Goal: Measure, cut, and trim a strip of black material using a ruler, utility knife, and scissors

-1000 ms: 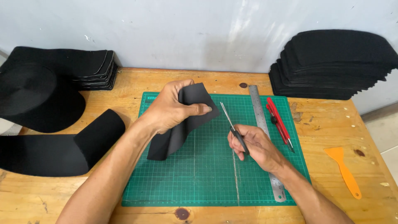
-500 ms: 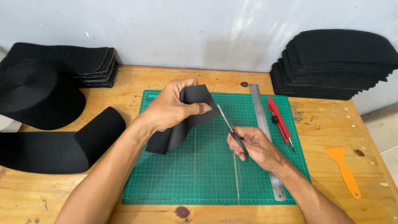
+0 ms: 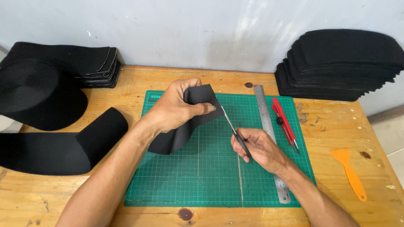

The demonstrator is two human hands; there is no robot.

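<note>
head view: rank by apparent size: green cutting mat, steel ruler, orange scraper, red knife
1. green cutting mat
2. steel ruler, partly hidden under the right hand
3. red knife
4. orange scraper; the knife looks only slightly longer, the scraper wider, so this order is unsure.

mat: cutting mat (image 3: 202, 180) at centre of the table (image 3: 336, 126), near its front edge
hands: left hand (image 3: 174, 110) over the mat's back left part, right hand (image 3: 260, 148) over its right half
fabric piece: fabric piece (image 3: 185, 126) in the left hand, above the mat
scissors: scissors (image 3: 235, 132) in the right hand, tip at the fabric piece's right edge
ruler: ruler (image 3: 269, 130) on the mat's right edge, running front to back, partly under the right wrist
cutter: cutter (image 3: 285, 122) just right of the ruler
scraper: scraper (image 3: 349, 172) on the table, well right of the mat
right stack: stack of cut pieces (image 3: 341, 67) at back right, against the wall
left stack: smaller stack (image 3: 90, 67) at back left
roll: fabric roll (image 3: 38, 96) in front of the smaller stack, its strip (image 3: 63, 147) lying left of the mat
</note>
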